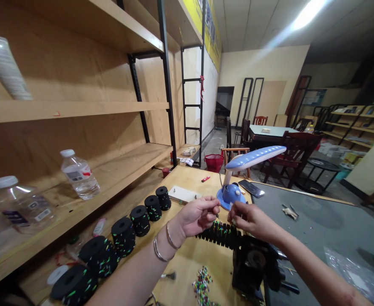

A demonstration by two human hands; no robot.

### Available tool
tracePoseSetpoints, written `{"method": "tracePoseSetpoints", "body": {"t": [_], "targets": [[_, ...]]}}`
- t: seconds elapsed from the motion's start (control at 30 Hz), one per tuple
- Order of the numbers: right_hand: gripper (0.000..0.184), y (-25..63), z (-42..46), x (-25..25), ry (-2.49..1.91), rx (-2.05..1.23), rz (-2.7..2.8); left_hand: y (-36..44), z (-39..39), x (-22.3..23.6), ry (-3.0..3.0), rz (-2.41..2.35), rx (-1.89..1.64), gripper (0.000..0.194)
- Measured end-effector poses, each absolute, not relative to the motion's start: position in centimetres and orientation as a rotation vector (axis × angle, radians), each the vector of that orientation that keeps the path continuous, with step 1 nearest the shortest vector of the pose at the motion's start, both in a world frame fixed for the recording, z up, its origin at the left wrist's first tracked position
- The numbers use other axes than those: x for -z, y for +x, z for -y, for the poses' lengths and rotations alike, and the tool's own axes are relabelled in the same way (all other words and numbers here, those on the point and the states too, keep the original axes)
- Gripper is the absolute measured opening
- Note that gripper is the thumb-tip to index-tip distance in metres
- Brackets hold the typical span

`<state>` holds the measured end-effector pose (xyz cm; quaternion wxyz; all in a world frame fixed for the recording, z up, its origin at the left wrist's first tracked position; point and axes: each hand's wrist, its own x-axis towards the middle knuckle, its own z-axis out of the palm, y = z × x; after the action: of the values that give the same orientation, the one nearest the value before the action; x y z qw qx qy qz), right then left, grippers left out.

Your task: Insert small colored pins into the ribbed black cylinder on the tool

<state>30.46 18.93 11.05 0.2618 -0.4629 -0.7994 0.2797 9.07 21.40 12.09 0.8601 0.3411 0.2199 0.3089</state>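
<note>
Black cylinder (218, 234) flecked green and yellow, multicoloured bits (202, 280), blue lamp (230, 193)

Hands at the dial's centre, and we're tight at six: a ridged black rod (219, 234) runs just below our left hand (201, 215) and right hand (245, 217). At five, a black clamp-like device (253, 265) blocks us; beads (202, 284) litter just past six; the lamp base (230, 194) crowds one; black rolls (123, 236) wall off eight to nine. But look, bare tabletop (181, 265) gives us a lane at seven, and the grey mat (324, 212) opens wide at three!
</note>
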Motion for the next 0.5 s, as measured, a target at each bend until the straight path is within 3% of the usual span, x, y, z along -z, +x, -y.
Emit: {"method": "tracePoseSetpoints", "body": {"t": [0.27,0.5], "targets": [[0.013,29.9,-15.5,-11.8,-1.151,-0.982,1.964,8.9,-20.3,-12.0,0.762,-0.469,-0.640,0.018],[0.011,28.6,-8.0,-10.6,-1.243,-0.575,2.214,8.4,-17.9,-11.6,0.952,-0.564,-0.661,0.026]]}}
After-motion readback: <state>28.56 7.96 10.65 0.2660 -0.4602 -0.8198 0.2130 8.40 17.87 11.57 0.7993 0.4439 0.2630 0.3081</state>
